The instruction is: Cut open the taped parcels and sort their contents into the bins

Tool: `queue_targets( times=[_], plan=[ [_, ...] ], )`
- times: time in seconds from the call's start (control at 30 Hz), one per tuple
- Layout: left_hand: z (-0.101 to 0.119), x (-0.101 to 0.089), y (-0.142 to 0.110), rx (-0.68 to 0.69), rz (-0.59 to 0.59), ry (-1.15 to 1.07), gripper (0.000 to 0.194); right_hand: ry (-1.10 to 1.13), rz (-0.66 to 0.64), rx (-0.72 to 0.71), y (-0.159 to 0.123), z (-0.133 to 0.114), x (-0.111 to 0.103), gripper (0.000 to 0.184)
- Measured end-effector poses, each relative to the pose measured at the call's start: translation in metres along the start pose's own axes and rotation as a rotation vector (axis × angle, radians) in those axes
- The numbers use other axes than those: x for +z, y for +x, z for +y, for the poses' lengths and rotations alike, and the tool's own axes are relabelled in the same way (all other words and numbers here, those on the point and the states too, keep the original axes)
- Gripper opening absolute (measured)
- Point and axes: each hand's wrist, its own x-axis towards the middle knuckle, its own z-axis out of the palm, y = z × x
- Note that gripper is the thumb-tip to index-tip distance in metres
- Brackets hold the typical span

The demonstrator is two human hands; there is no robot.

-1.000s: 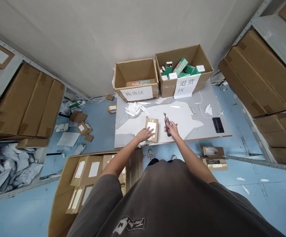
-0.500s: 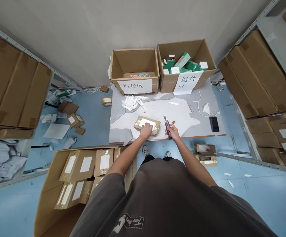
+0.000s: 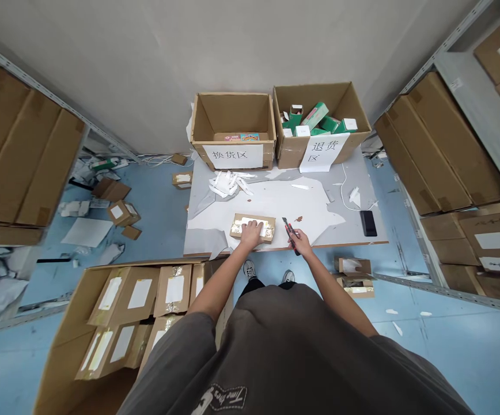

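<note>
A small taped cardboard box (image 3: 268,228) with a white label lies near the front edge of the table (image 3: 353,230). My left hand (image 3: 250,233) presses on its top and front edge, gripping it with bent fingers. To the right of the box, my right hand (image 3: 302,242) is closed around a red and black utility knife (image 3: 290,232). The knife's tip points away from me, towards the back left, and stays apart from the box. Whether the blade is out is too small to tell.
Two open cartons stand at the back: a left carton (image 3: 268,151) and a right carton (image 3: 288,157) holding green boxes. Paper strips (image 3: 228,183) and a black phone (image 3: 368,223) lie on the table. A large carton (image 3: 62,340) of labelled boxes stands at lower left; shelves flank both sides.
The small box has turned so its long side runs more nearly parallel to the table edge, my left hand still on it. The knife remains in my right hand. The whole view has shifted slightly.
</note>
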Motion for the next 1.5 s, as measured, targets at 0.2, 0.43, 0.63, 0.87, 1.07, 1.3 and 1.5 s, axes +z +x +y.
queue_targets(
  times=[0.2, 0.43, 0.63, 0.87, 1.07, 1.3, 1.5],
  plan=[
    [-0.009, 0.008, -0.001, -0.017, -0.033, -0.020, 0.063, -0.034, -0.034, 0.028, -0.003, 0.008, 0.006, 0.052],
    [-0.013, 0.008, 0.006, 0.098, 0.065, -0.032, 0.060, -0.329, -0.164, -0.005, 0.003, 0.010, 0.008, 0.040],
    [-0.018, 0.016, -0.002, 0.151, 0.071, -0.032, 0.063, -0.823, -0.254, -0.158, 0.026, -0.015, -0.002, 0.030],
    [-0.016, 0.011, -0.003, 0.139, 0.045, -0.043, 0.056, -0.926, -0.374, -0.139, 0.033, -0.030, -0.008, 0.030],
    [-0.019, 0.004, -0.001, 0.112, 0.025, -0.139, 0.062, -0.690, -0.455, -0.055, 0.016, -0.012, -0.008, 0.032],
    [-0.010, -0.012, 0.030, 0.089, -0.001, -0.048, 0.063, -0.585, -0.208, -0.079, 0.007, -0.002, -0.038, 0.050],
    [0.013, -0.011, 0.055, 0.157, -0.136, 0.101, 0.067, -0.687, -0.195, -0.221, 0.012, 0.003, -0.023, 0.039]
  ],
)
